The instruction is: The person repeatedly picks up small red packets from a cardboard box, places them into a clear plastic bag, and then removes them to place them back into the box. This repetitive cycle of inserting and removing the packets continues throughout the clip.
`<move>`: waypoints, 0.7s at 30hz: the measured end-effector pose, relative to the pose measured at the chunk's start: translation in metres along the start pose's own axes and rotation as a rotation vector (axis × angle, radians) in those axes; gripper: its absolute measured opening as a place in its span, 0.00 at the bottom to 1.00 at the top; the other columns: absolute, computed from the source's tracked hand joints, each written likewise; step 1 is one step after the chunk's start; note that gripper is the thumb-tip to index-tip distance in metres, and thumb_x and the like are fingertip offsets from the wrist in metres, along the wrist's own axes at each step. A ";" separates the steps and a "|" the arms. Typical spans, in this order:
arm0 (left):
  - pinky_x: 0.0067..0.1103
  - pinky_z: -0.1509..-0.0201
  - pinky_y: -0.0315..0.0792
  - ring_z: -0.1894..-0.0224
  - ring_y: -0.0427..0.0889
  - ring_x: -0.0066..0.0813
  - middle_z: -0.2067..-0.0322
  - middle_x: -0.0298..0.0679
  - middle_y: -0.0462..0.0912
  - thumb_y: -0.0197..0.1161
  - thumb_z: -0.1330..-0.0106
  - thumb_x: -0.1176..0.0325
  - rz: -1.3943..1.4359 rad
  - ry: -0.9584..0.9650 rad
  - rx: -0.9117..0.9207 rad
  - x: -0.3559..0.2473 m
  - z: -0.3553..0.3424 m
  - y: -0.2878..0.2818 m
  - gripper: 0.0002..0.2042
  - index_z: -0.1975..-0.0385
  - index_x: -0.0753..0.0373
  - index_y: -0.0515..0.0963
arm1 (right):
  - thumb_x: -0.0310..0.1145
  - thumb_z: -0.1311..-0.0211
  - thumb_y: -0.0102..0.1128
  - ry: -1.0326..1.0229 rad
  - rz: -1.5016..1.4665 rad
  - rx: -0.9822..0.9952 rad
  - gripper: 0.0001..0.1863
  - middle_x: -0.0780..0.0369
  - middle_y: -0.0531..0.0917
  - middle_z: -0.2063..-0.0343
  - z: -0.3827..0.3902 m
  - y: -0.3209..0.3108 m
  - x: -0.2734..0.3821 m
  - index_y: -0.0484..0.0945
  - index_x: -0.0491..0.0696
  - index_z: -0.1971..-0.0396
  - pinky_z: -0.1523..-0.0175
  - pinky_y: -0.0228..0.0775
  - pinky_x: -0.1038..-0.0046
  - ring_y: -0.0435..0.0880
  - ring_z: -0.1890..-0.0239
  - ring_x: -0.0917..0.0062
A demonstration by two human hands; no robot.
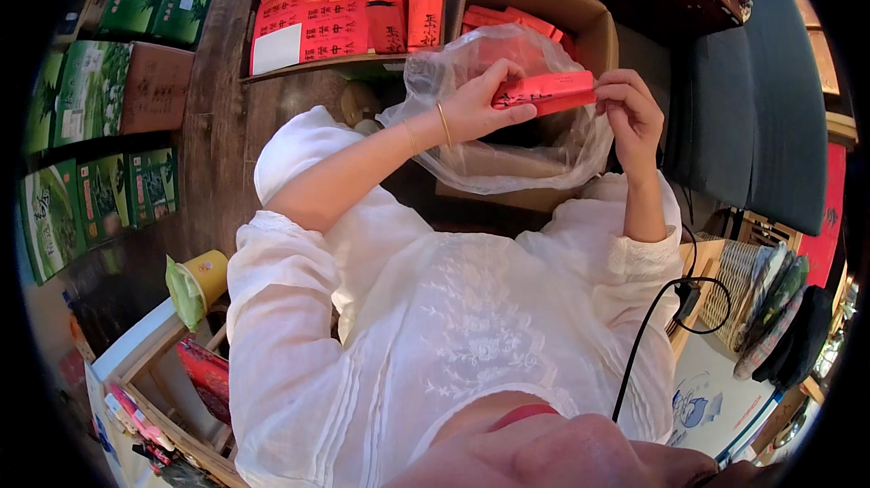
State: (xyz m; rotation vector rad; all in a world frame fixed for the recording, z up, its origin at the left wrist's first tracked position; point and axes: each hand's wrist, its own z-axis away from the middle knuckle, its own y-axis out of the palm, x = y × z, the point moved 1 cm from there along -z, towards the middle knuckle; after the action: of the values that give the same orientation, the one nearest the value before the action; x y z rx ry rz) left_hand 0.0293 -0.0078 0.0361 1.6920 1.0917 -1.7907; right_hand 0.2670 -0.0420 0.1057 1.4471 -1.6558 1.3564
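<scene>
A: And here's the packet (564,92), red, held lying sideways above the open mouth of the clear bag (435,154)!

B: The left hand (473,109) has it clamped at the left end, thumb on the near side, fingers round the far side. Solid work.

A: Over on the right, the right hand (633,116) has its fingertips bunched at the packet's other end. Pinching the edge, or just touching?

B: Can't tell from here. Whether that end is sealed or loose doesn't show either.

A: So what makes this handling good?

B: Let the left do the steadying, I'd say: firm, never squeezing, since a paper-like wrap could crease. The right should work in small, light moves, along the edge rather than across it.

A: And the height?

B: Low over the bag looks wise; anything that slips then drops inside. But those soft plastic folds could snag a finger, so wrists should ride clear of the rim.

A: Beyond it, more red packets (515,19) lie in the carton (595,30), with a stacked tray (337,60) to the far left!
</scene>
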 end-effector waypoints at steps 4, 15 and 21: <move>0.26 0.51 0.70 0.58 0.76 0.34 0.61 0.45 0.76 0.64 0.41 0.49 0.071 -0.087 -0.037 0.012 -0.006 -0.002 0.25 0.56 0.63 0.67 | 0.15 0.52 0.46 0.067 0.028 0.029 0.13 0.59 0.75 0.58 0.000 0.002 -0.005 0.78 0.38 0.67 0.63 0.70 0.81 0.76 0.65 0.80; 0.19 0.50 0.66 0.58 0.70 0.21 0.63 0.34 0.71 0.64 0.40 0.63 -0.041 -0.026 0.068 0.004 -0.013 -0.005 0.19 0.55 0.63 0.67 | 0.16 0.53 0.43 0.480 -0.324 0.428 0.23 0.60 0.79 0.67 0.003 -0.001 -0.017 0.75 0.40 0.54 0.62 0.71 0.77 0.77 0.68 0.80; 0.22 0.50 0.68 0.58 0.72 0.25 0.62 0.38 0.72 0.64 0.50 0.69 -0.068 0.064 0.192 0.005 -0.010 0.001 0.20 0.56 0.65 0.68 | 0.21 0.50 0.51 0.664 -0.159 0.656 0.25 0.63 0.78 0.73 0.010 0.003 -0.014 0.70 0.41 0.48 0.66 0.71 0.78 0.78 0.72 0.81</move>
State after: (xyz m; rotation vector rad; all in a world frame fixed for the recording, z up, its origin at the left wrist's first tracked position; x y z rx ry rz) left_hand 0.0355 0.0000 0.0316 1.8550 1.0443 -1.9498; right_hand 0.2702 -0.0461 0.0888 1.1934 -0.6854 2.0989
